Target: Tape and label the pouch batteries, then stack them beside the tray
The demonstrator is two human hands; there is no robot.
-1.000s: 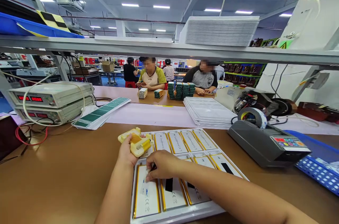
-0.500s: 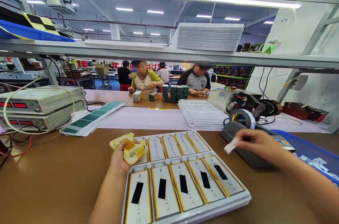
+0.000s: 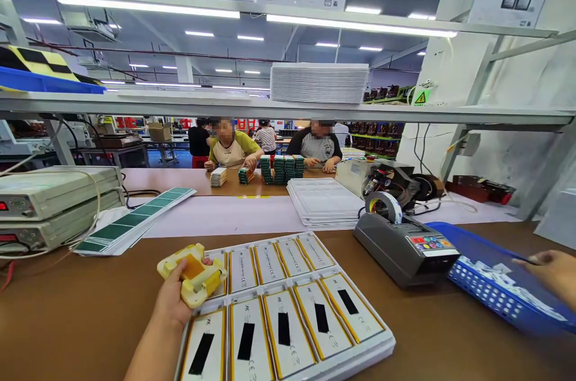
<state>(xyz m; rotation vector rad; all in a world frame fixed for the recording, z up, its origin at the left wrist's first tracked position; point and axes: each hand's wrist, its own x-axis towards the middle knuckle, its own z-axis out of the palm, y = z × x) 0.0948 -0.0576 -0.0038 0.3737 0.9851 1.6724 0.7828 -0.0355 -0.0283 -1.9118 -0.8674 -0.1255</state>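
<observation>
My left hand (image 3: 173, 297) grips a pale yellow plastic fixture (image 3: 192, 275) with an amber patch on it, held over the left edge of a white tray (image 3: 351, 363). Flat, silver-white battery packs (image 3: 252, 339) with yellow edges lie in the tray in two rows. Black strips (image 3: 283, 329) sit across the packs of the near row; those visible in the far row have none. At the right edge, my right hand (image 3: 551, 273) is over a blue basket (image 3: 490, 297), fingers curled together. A thin dark bit shows at its fingertips, too small to name.
White scraps (image 3: 499, 273) lie in the basket. Beside it stands a grey tape dispenser (image 3: 405, 249) with a tape roll (image 3: 384, 207). Behind are stacked white trays (image 3: 326, 201), green-printed sheets (image 3: 135, 222) and metering boxes (image 3: 58, 195). Two people sit across the bench by stacked packs (image 3: 282, 170).
My right hand has moved right, from the tape dispenser to the basket; the white piece it pinched no longer shows. The view has turned right. My left hand still holds the yellow fixture.
</observation>
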